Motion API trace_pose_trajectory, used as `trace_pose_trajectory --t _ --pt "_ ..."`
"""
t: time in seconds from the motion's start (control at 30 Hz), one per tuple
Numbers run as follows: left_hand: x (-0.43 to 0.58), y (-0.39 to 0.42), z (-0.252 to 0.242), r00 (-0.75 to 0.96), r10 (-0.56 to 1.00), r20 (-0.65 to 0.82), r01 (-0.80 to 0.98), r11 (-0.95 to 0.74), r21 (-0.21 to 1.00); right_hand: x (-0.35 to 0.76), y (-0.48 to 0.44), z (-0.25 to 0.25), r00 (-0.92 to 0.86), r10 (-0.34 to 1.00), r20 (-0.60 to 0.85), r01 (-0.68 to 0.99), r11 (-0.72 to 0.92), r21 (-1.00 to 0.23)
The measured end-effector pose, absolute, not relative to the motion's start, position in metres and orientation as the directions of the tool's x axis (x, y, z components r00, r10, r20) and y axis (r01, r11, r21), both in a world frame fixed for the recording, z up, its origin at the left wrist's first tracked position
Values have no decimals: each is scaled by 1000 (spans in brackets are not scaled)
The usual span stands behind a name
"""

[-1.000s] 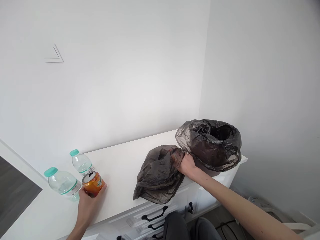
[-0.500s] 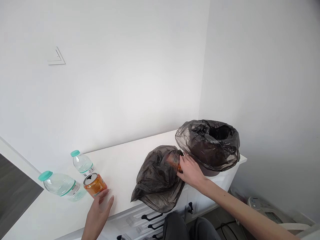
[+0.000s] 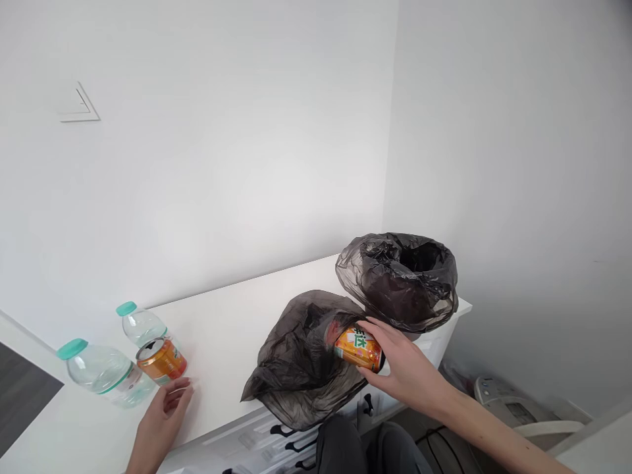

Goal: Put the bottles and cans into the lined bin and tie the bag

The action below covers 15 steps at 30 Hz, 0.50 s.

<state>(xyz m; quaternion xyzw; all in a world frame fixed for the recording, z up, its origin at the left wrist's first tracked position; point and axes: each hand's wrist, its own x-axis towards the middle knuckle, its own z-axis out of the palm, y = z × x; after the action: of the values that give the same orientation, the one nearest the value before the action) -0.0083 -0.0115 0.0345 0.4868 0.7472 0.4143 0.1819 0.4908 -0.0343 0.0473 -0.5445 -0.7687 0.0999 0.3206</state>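
Observation:
My right hand (image 3: 399, 359) grips an orange soda can (image 3: 359, 347) by its end. That can lies tilted at the mouth of a black plastic bag (image 3: 301, 355), its far end still inside the thin film. On the left, my left hand (image 3: 162, 415) rests on the white cabinet top, loosely curled with thumb and fingers apart and nothing held. Just beyond its fingertips stands a second orange soda can (image 3: 162, 361), upright and opened. A clear bottle with a teal cap (image 3: 106, 375) is left of that can; a similar bottle (image 3: 143, 326) stands behind it.
A bin lined with a black bag (image 3: 399, 283) stands at the cabinet's right end by the wall. The white cabinet top (image 3: 217, 329) has drawers with black handles (image 3: 296, 446) below its front edge. A light-coloured appliance (image 3: 508, 401) and cables are on the floor at right.
My right hand has drawn the can partly out of the bag, so its label now shows. My left hand stays near the standing can. The view has shifted slightly right.

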Motion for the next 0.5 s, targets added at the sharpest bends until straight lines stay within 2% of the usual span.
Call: trace_pose_trajectory --t 0.2,0.3,0.4,0.43,0.5 --pt "-13 -28 32 -465 875 132 559 175 810 508 -39 66 -214 921 325 715 374 -590" --pt "0 -30 34 -489 850 195 601 166 782 518 -44 74 -178 941 288 691 328 -644" --pt "37 -36 44 -443 783 437 733 35 680 526 -50 79 -195 956 219 601 293 -744" --pt "55 -40 50 -370 755 541 788 -54 614 526 -52 80 -212 956 203 567 289 -771" --pt "100 -48 68 -120 698 706 850 -295 437 524 -54 82 -238 954 181 531 284 -799"
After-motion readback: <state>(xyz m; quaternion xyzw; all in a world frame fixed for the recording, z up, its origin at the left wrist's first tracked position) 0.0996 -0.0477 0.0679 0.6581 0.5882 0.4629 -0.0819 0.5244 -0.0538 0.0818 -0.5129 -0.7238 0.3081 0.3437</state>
